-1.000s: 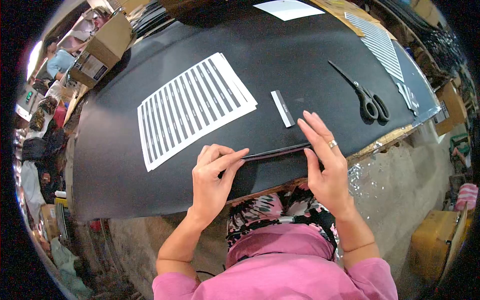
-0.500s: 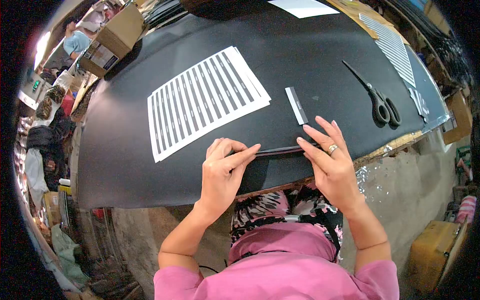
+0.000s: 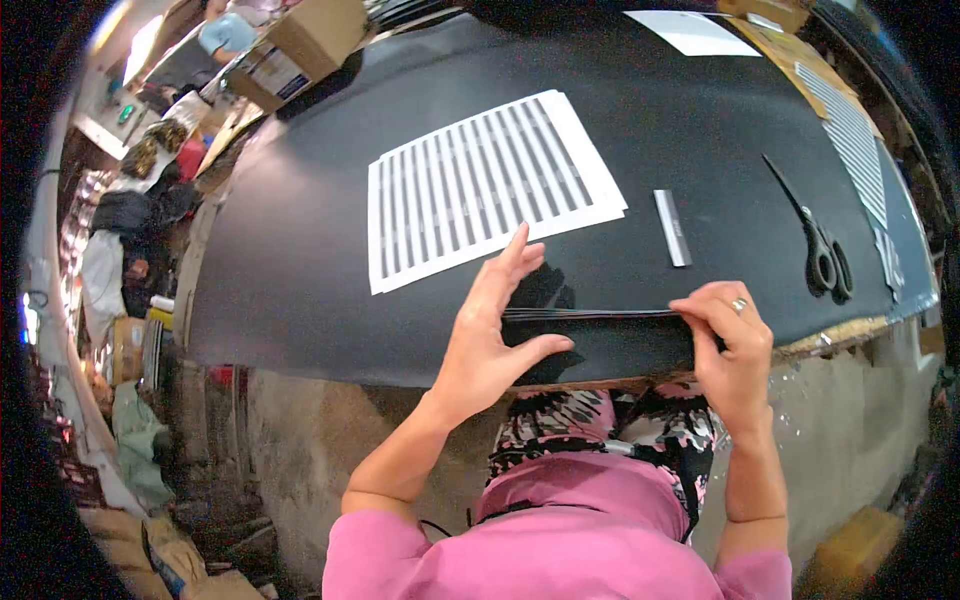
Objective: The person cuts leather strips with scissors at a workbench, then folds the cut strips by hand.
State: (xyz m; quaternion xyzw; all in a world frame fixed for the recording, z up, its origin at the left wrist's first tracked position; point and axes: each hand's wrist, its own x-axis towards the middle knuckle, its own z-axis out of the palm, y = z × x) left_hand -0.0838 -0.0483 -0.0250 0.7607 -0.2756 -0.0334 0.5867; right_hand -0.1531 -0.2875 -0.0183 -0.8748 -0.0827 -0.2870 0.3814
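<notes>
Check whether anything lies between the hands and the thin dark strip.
Nothing visible does: the right hand pinches the thin dark strip at one end, the left hand lies against the other.

One head-worn fisheye view — facing forward and steeply down, close over the black table (image 3: 300, 290).

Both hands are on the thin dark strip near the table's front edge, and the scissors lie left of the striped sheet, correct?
No: the head view shows the scissors lying right of the striped sheet. Left hand and right hand are on the thin dark strip, as stated.
</notes>
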